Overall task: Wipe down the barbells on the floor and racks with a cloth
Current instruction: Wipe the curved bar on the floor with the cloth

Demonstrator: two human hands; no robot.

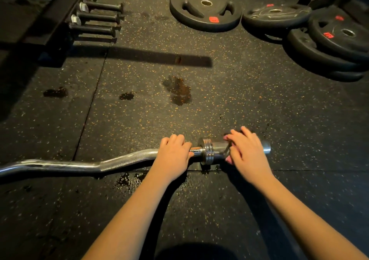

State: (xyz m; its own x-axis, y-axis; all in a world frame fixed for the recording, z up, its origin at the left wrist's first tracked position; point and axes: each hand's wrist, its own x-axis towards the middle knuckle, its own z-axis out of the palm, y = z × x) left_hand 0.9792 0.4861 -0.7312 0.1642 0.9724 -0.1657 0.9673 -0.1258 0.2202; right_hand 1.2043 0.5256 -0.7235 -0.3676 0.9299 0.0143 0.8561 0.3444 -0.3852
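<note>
We find the barbell [79, 165], a chromed curl bar with a wavy shaft, lying flat on the floor [239, 104] along its near edge. Our left hand [173, 153] is closed around the shaft just inside the collar [206, 151]. Our right hand [246, 150] presses down over the sleeve beyond it, fingers bent; a cloth [226, 154] shows there only as a dark scrap. We judge the bar heavy, rigid and slick, inclined to roll; best held at the knurled shaft. Wet patches [178, 89] mark the floor, and weight plates [205, 8] lie toward its far right corner.
</note>
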